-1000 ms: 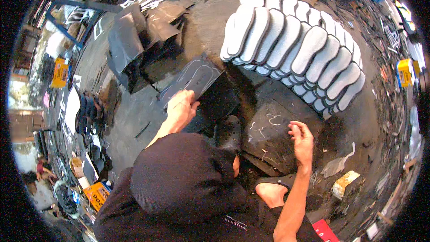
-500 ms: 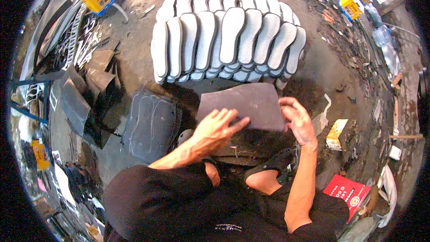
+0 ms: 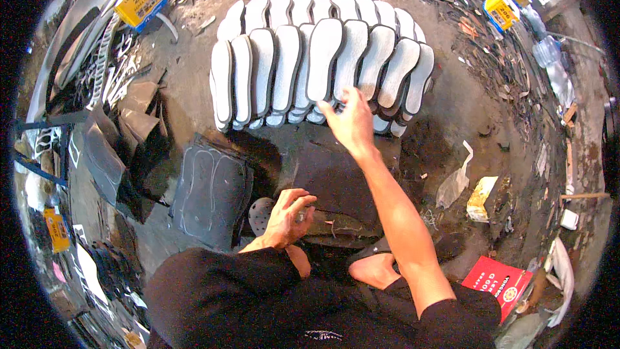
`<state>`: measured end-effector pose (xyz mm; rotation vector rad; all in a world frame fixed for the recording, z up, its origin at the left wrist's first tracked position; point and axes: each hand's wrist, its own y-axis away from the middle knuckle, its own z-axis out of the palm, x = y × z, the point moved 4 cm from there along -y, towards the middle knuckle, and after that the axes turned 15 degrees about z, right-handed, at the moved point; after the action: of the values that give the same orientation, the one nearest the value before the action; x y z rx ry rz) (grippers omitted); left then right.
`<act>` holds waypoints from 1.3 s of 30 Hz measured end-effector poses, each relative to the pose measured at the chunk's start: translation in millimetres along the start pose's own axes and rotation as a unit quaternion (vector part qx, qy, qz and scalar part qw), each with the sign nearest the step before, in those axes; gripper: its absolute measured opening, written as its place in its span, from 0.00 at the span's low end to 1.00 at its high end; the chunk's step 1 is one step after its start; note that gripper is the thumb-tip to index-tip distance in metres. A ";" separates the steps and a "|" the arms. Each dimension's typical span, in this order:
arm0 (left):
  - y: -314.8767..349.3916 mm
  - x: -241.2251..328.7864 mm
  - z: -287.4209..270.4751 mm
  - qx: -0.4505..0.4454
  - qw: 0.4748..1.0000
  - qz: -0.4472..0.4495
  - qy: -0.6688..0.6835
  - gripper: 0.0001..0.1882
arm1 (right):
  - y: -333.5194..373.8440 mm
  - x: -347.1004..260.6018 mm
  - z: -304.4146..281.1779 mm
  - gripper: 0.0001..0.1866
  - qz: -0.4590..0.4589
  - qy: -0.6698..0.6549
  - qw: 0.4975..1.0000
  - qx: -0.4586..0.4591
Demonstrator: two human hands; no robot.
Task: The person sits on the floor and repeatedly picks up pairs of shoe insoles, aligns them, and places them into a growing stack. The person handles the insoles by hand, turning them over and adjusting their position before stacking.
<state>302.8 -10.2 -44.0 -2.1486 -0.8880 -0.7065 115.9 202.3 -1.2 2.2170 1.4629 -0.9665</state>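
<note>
Over the near edge of the stacked white insoles (image 3: 324, 58), my right hand (image 3: 354, 128) reaches out with thumb and fingers spread. Its fingertips overlap the lower end of one insole; whether they touch it I cannot tell. My left hand (image 3: 284, 221) hovers close to my body with loosely bent, parted fingers, and nothing clear shows in it. Between my hands and the insoles lies a dark sheet (image 3: 336, 178), flat and partly covered by my right forearm. The insoles have dark edges and stand in two overlapping rows.
Left of the sheet lies a dark stack (image 3: 213, 190) with pale sole outlines on top. Bent dark sheets (image 3: 123, 148) stand farther left. Yellow-and-blue boxes (image 3: 141, 1), a red packet (image 3: 497, 287), a torn yellowish scrap (image 3: 481, 199) and strewn offcuts surround me.
My right hand has left the sheet's right edge and moved forward to the insoles. The sheet, raised before, now lies flat. My left hand has drawn back toward my body.
</note>
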 end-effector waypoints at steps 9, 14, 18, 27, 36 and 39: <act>-57.3 -15.2 4.1 0.071 0.997 -0.032 -0.002 0.21 | -26.5 -28.5 75.5 0.53 0.085 0.072 0.991 0.075; -40.4 -17.4 24.8 0.038 0.999 -0.025 0.011 0.21 | -42.3 -54.3 52.6 0.51 0.162 -0.014 0.987 -0.012; -31.2 -22.6 46.7 0.007 0.999 -0.039 0.005 0.28 | -76.0 -43.3 54.0 0.56 -0.027 -0.001 0.999 0.045; -7.7 -37.3 25.6 -0.141 0.989 -0.007 -0.035 0.31 | -2.6 -34.3 -164.2 0.40 -0.109 0.047 0.992 0.051; -56.9 -53.7 12.8 -0.105 0.988 -0.055 0.098 0.15 | 72.3 121.0 -278.7 0.27 0.274 -0.335 0.899 0.074; -94.8 -75.3 10.6 -0.186 0.908 -0.263 0.269 0.22 | 76.8 127.8 -313.2 0.28 0.332 -0.331 0.874 0.126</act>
<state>186.8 19.0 -65.4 -1.8459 -1.0851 -1.7658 330.4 441.3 130.0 1.9824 0.2497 -1.4822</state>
